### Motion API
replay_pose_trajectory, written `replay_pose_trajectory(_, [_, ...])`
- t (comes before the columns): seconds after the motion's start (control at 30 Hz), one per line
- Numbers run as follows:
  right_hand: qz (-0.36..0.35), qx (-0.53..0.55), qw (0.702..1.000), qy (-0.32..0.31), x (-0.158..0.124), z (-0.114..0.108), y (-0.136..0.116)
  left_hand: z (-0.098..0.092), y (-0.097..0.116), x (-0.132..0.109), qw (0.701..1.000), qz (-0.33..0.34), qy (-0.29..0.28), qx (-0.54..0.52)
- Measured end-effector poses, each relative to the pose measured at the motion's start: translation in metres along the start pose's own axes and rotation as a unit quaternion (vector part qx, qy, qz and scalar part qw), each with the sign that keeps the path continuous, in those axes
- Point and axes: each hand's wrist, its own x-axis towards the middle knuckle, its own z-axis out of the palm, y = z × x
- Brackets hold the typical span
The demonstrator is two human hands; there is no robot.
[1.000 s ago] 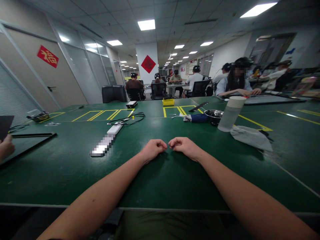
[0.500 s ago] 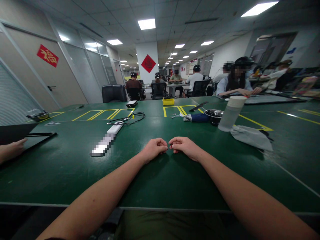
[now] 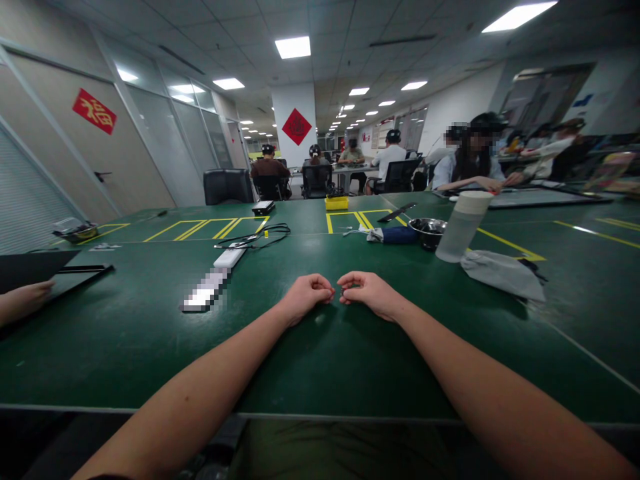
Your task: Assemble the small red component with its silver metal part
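Observation:
Just above the green table, my left hand is closed, thumb against curled fingers. Facing it across a small gap, my right hand is curled the same way, its thumb and forefinger close together. A tiny dark bit shows at the right fingertips, too small to name. Whatever the left fingers pinch, if anything, is hidden. A faint pale spot shows on the table below my left hand; I cannot tell if it is an object or a reflection.
Left of my hands lie a blurred-out phone-like slab, a white power bank and a black cable. To the right stand a bottle, a metal bowl and a grey pouch. A co-worker's hand holds a dark panel at left.
My right thumb and forefinger have parted slightly. Both hands otherwise stay almost in place. The pale spot now shows below my left hand.

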Motion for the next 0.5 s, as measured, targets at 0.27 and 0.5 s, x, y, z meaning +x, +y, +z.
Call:
replay_pose_trajectory(0.27, [-0.014, -0.024, 1.0, -0.002, 0.0006, -0.0025, 0.0019, -0.0028, -0.0048, 0.0035, 0.999, -0.018, 0.014, -0.026])
replay_pose_trajectory(0.5, [-0.037, -0.027, 0.999, 0.014, 0.0004, -0.0034, 0.0006, -0.002, -0.0008, 0.0028, 0.997, -0.022, 0.035, -0.062])
